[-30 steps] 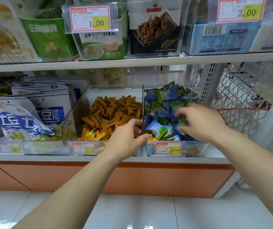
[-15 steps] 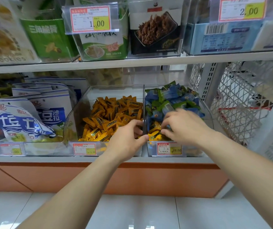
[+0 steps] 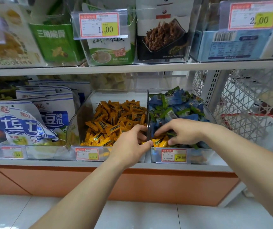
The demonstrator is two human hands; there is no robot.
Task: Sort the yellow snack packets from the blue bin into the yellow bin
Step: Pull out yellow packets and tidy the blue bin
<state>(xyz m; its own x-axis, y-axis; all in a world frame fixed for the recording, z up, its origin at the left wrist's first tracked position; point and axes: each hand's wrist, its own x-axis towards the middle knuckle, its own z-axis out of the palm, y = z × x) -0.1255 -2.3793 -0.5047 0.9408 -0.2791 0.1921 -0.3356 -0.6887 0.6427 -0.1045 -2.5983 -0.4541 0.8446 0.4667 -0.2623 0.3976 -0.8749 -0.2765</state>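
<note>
Yellow packets (image 3: 159, 142): small, glossy, orange-yellow, a round green mark on one, bunched in the near left corner of the blue bin (image 3: 203, 157), right behind its front wall. Right hand (image 3: 184, 132) down on them from the right, forefinger and thumb curled to either side of the bunch, pinching it. Left hand (image 3: 130, 146) just beside, fingers curled against the clear wall between the bins, thumb tip across it at the packets; hold on anything not to be told. Price tag (image 3: 173, 155) clipped to the bin's near edge. Further in, blue and green packets (image 3: 173, 103) heaped above the rim, little bare room. Left of the wall, yellow bin (image 3: 81, 116), own heap lower, bare floor at its back, open space above. Upper shelf (image 3: 132, 68) overhead, well apart from both bins. Wire basket (image 3: 248, 104) off to the right
</note>
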